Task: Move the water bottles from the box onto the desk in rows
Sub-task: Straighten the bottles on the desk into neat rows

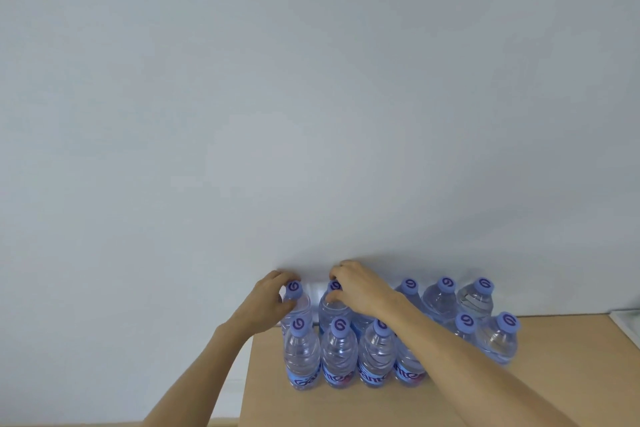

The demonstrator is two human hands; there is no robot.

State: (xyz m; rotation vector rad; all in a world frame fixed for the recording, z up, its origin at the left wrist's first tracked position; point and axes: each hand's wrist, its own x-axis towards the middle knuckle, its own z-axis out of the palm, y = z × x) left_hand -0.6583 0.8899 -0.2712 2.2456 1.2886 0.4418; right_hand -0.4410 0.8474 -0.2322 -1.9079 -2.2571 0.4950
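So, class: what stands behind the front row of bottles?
A back row of bottles against the wall; each hand grips one. The right forearm covers part.

Purple swirl logo printed on each lilac cap (300, 324) of the water bottles (302, 357), plus partial white brand lettering, not fully legible, on the blue labels (337, 376) toward 6 o'clock of the front row.

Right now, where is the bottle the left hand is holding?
The bottle in the left hand stands at the left end of the back row on the desk, beside the one the right hand grips.
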